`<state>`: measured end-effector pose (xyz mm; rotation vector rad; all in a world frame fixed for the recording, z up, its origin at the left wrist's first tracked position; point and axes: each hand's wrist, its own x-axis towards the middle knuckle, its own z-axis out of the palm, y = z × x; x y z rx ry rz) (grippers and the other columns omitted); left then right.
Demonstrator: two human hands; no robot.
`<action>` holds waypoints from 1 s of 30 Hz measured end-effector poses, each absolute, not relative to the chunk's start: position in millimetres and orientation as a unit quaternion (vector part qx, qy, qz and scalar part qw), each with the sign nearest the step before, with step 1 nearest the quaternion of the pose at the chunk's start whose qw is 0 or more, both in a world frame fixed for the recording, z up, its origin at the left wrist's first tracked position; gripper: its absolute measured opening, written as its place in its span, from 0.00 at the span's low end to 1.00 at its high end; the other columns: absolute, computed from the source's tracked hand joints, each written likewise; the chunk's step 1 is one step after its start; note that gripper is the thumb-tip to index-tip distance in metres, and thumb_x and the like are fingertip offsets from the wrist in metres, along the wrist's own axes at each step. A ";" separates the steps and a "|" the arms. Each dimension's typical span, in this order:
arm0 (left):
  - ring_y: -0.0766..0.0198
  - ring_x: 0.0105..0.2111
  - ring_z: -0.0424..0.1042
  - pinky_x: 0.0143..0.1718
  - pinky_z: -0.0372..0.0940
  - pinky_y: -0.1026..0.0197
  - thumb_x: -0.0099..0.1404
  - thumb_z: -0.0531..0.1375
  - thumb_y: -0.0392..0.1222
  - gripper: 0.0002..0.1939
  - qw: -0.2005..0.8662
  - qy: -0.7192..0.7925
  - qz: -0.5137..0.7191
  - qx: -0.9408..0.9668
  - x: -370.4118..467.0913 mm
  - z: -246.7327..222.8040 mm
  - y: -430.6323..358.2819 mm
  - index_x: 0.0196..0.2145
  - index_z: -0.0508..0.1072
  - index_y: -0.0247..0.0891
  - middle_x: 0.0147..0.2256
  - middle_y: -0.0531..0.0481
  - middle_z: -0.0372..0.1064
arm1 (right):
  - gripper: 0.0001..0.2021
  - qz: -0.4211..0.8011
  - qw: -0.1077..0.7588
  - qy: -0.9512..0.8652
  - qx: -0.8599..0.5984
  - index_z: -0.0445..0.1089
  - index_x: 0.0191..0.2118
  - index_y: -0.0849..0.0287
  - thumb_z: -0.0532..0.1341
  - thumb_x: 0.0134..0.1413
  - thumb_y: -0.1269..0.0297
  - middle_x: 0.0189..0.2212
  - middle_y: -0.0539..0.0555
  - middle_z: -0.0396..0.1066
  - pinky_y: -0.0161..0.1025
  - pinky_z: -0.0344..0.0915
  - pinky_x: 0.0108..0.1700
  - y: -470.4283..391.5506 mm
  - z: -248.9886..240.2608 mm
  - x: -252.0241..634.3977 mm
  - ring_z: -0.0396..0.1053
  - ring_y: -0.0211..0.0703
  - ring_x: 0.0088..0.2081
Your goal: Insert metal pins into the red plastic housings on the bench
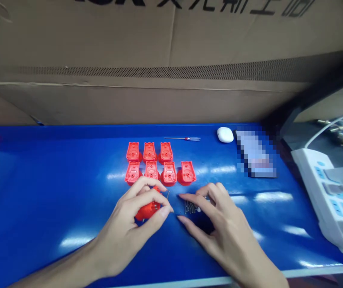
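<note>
Screwdriver [193, 139] behind housings [169, 174]; screws [191, 207] before rightmost; all on table [54, 192].

From the gap between left hand [126, 220] and right hand [223, 222], the surface [69, 168] lies open at six and ten o'clock. Red housings [168, 172] bar eleven to noon, cardboard [159, 105] walls off twelve beyond, and screws [191, 208] sit close at three.

Light seems to fall from above, laying white streaks of glare across the glossy blue tabletop [54, 192]. The cardboard [114, 44] behind is dimmer, darkening toward the upper right corner. A shadow lies under the right hand [225, 224]. Wide-angle distortion stretches the edges, the far left looks soft, and coarse pixel blocks mask a flat item [255, 154].
</note>
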<state>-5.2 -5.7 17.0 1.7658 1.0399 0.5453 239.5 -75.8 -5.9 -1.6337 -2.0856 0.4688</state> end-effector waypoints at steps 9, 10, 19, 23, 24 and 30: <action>0.62 0.50 0.75 0.52 0.69 0.59 0.78 0.62 0.36 0.08 0.336 0.445 0.341 0.757 -7.3 17.5 -9.5 0.41 0.80 0.45 0.52 0.50 0.70 | 0.25 0.045 0.154 -0.804 -0.572 0.70 0.70 0.51 0.66 0.71 0.58 0.43 0.58 0.67 0.42 0.67 0.30 -70.2 -13.3 194.6 0.67 0.53 0.41; 0.62 0.50 0.75 0.52 0.69 0.59 0.78 0.62 0.36 0.08 0.331 0.448 0.345 0.756 -7.6 18.3 -9.6 0.41 0.80 0.45 0.52 0.50 0.70 | 0.25 0.033 0.148 -0.806 -0.573 0.71 0.70 0.52 0.67 0.71 0.57 0.42 0.59 0.67 0.43 0.67 0.29 -70.7 -13.8 193.7 0.66 0.53 0.41; 0.63 0.48 0.76 0.51 0.70 0.57 0.78 0.62 0.36 0.08 0.336 0.452 0.351 0.748 -8.1 18.8 -6.3 0.41 0.81 0.45 0.53 0.50 0.70 | 0.22 -0.022 0.132 -0.838 -0.529 0.75 0.66 0.59 0.65 0.72 0.56 0.41 0.61 0.67 0.45 0.70 0.32 -77.4 -8.3 203.3 0.63 0.54 0.41; 0.62 0.49 0.76 0.52 0.70 0.57 0.79 0.62 0.37 0.09 0.334 0.456 0.345 0.750 -8.0 18.3 -5.6 0.41 0.81 0.46 0.53 0.50 0.70 | 0.19 -0.041 0.148 -0.845 -0.512 0.76 0.64 0.60 0.64 0.72 0.64 0.41 0.62 0.67 0.45 0.70 0.35 -84.1 -10.9 219.1 0.63 0.55 0.43; 0.62 0.50 0.76 0.52 0.70 0.57 0.79 0.62 0.37 0.09 0.334 0.456 0.343 0.750 -7.9 18.3 -5.7 0.41 0.81 0.46 0.53 0.50 0.70 | 0.19 -0.044 0.153 -0.844 -0.512 0.76 0.64 0.59 0.64 0.73 0.65 0.41 0.61 0.67 0.44 0.69 0.34 -85.8 -12.2 223.7 0.63 0.54 0.42; 0.61 0.51 0.76 0.52 0.70 0.57 0.79 0.61 0.37 0.10 0.334 0.454 0.335 0.755 -7.2 16.9 -7.2 0.40 0.81 0.45 0.51 0.50 0.71 | 0.18 -0.041 0.174 -0.845 -0.503 0.76 0.64 0.57 0.63 0.74 0.68 0.38 0.59 0.67 0.42 0.61 0.31 -89.0 -18.2 239.6 0.61 0.50 0.38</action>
